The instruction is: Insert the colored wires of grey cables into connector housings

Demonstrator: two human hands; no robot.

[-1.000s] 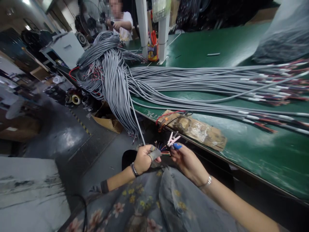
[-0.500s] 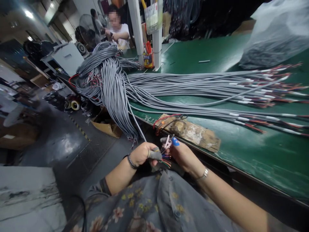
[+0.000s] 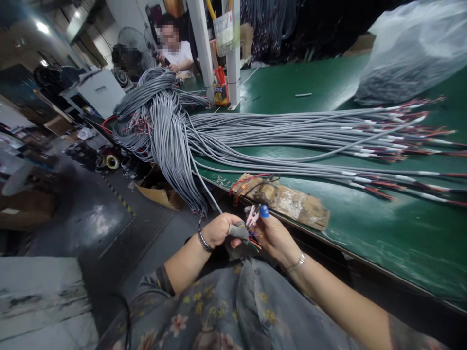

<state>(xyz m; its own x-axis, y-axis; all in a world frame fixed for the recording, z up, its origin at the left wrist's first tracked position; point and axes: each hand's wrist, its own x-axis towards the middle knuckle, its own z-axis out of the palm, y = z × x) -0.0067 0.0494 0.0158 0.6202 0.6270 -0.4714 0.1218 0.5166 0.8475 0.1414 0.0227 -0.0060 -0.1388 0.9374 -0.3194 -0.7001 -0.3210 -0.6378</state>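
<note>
My left hand (image 3: 222, 229) is closed around the end of a grey cable (image 3: 210, 195), with grey wrapping on its thumb. Thin coloured wires (image 3: 255, 244) fan out of that end toward my right hand (image 3: 276, 238). Between the right thumb, which has a blue covering, and the fingers is a small pale pink clip-like tool (image 3: 251, 217). Its jaws are too small to make out clearly. Both hands are close together just off the bench edge. A large bundle of grey cables (image 3: 164, 126) hangs over the bench corner beside the left hand.
More grey cables with stripped ends (image 3: 386, 136) lie across the green bench (image 3: 408, 253). A taped cardboard piece (image 3: 292, 199) with red and black leads sits at the near edge. There is a plastic bag (image 3: 412, 58) at back right, a white post (image 3: 202, 43), and a co-worker (image 3: 180, 57) beyond.
The view has shifted slightly. My hands have drawn a little closer together, and the pink tool now sits nearer the cable end in my left hand.
</note>
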